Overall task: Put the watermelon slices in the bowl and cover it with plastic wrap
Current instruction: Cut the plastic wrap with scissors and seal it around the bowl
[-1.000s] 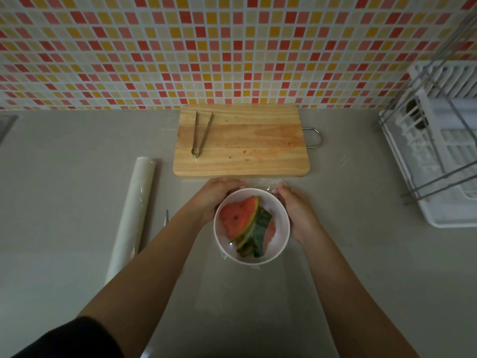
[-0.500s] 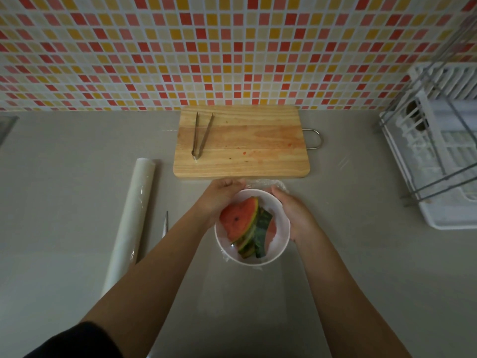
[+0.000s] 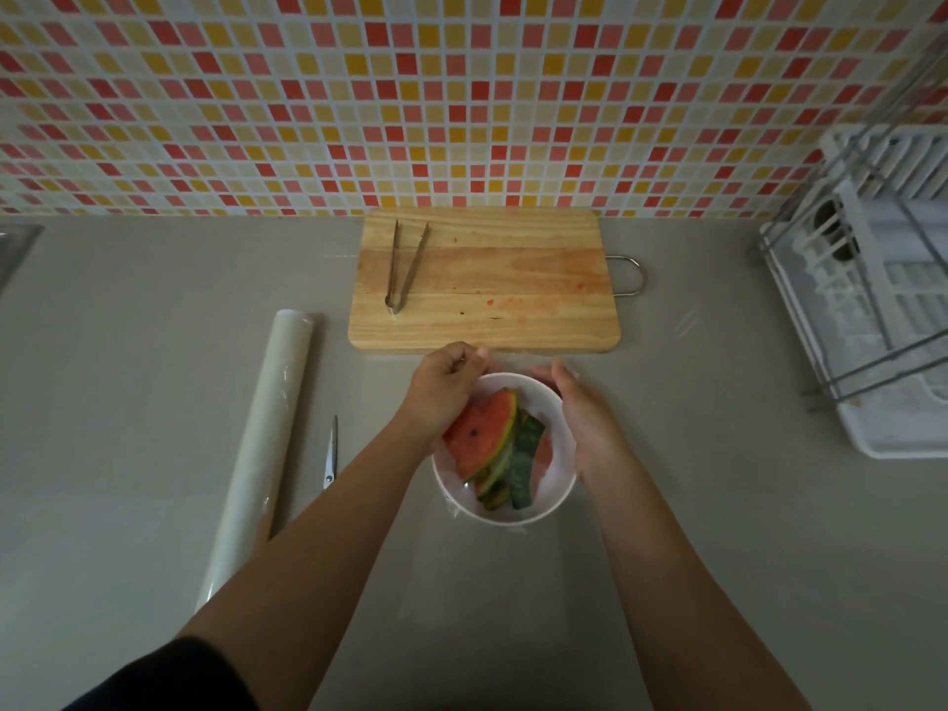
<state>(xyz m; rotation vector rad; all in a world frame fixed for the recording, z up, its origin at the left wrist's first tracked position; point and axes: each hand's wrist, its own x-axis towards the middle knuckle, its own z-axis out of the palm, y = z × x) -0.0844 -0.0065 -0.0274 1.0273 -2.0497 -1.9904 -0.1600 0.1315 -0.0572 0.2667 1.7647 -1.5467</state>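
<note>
The first half looks done to me: the watermelon slices (image 3: 482, 438) are stacked in the white bowl (image 3: 559, 474), and the wooden cutting board (image 3: 485, 284) beyond it holds only the tongs (image 3: 402, 269) and some juice stains. The covering is under way but not finished. I can make out crinkled plastic wrap (image 3: 515, 360) at the bowl's far rim and a little at its near-left edge, yet I cannot tell whether film is stretched across the opening.

The bowl sits on the tabletop (image 3: 154, 351), just near of the board and between both hands. My left hand (image 3: 446, 387) is at the far-left rim, partly over the slices, its fingers curled and thumb pressed to forefinger; I judge it is pinching the film. My right hand (image 3: 585, 418) lies along the bowl's right rim with fairly straight fingers, holding nothing that I can see.

The wrap roll (image 3: 261, 443) and scissors (image 3: 331, 454) lie well to the left.
</note>
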